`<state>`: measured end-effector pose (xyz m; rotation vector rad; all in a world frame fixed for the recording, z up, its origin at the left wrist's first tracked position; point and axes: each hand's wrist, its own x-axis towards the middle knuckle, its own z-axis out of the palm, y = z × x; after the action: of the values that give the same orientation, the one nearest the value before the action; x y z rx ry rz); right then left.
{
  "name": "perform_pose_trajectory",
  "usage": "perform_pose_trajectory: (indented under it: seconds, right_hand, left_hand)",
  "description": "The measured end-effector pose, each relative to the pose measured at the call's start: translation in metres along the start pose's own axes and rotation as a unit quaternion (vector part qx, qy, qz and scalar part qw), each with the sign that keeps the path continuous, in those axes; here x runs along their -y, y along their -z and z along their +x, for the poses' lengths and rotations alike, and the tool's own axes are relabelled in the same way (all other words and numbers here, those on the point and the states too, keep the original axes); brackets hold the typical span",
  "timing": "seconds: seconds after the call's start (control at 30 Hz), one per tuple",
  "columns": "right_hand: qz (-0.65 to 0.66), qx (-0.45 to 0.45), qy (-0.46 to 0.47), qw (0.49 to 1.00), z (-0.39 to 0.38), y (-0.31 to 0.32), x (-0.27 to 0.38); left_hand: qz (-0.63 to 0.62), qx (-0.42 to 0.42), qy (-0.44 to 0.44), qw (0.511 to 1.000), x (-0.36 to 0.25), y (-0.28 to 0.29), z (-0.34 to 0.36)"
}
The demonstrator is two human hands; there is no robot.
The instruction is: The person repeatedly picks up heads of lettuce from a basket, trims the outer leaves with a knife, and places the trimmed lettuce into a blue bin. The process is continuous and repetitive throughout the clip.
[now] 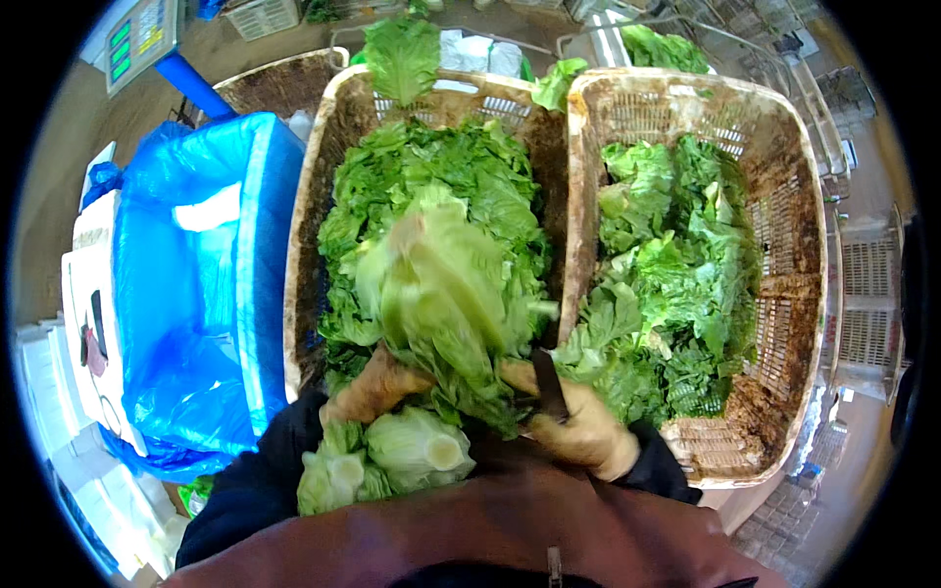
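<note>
A pale green lettuce head (431,284), blurred, is raised over the middle basket, with my left hand (377,387) closed on its lower left, fingers partly hidden by leaves. My right hand (578,431) grips a dark knife (549,387) at the lettuce's lower right, its fingertips close to the leaves. Two lettuce heads (431,456) with round pale cut stems sit below my hands, against my front. The middle basket (304,255), stained and cream-coloured, is heaped with loose green leaves (363,176). A similar right basket (784,255) holds more leafy greens (701,225).
A blue bin with a plastic liner (176,323) stands at the left. A scale display (137,49) on a blue post is at upper left, with another basket (274,83) behind the bin. Metal rails (686,29) and plastic crates (863,274) lie beyond the baskets.
</note>
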<state>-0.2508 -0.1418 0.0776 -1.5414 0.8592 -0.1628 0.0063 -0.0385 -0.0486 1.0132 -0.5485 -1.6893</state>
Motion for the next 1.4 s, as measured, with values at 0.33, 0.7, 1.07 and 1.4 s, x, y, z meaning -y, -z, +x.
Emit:
perform_pose_trajectory:
  seconds: [0.33,0.7,1.07,1.4]
  right_hand:
    - [-0.657,-0.098,0.153,0.732,0.050,0.033,0.078]
    - [-0.329,-0.138,0.146,0.923,0.012,0.058,0.073]
    - [-0.403,-0.238,0.167,0.868,0.030,0.072,0.093]
    - [0.206,0.131,-0.082,0.966,0.047,0.043,-0.031]
  left_hand:
    - [0.045,0.122,-0.014,0.991,-0.082,-0.050,-0.036]
    - [0.086,0.058,-0.017,0.994,-0.051,-0.037,-0.040]
    - [-0.009,0.073,0.048,0.996,-0.058,-0.047,-0.040]
    - [-0.027,-0.068,-0.067,0.995,-0.030,-0.035,-0.030]
